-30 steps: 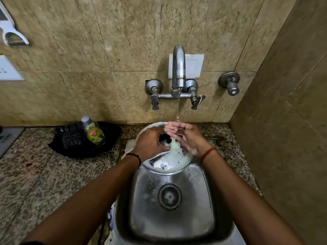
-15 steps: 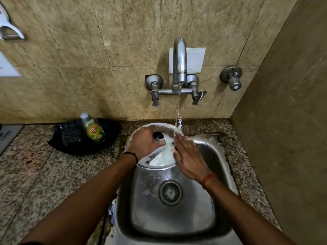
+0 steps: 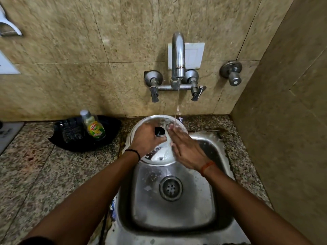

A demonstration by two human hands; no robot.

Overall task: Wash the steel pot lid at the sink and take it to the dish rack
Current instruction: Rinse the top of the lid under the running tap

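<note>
Right hand slid up the steel pot lid, fingers flat under the stream

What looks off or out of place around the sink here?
Nothing stands out. The round steel pot lid is tilted over the steel sink under the running tap; the left hand grips its black knob and the right hand rubs it flat. The green dish-soap bottle stands upright.

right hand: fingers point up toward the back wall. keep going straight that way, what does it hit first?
Likely the water stream: the right hand lies flat on the steel pot lid, fingertips right beside the stream. Past that, the lid's far rim, then the tiled wall. Depth is unclear.
</note>
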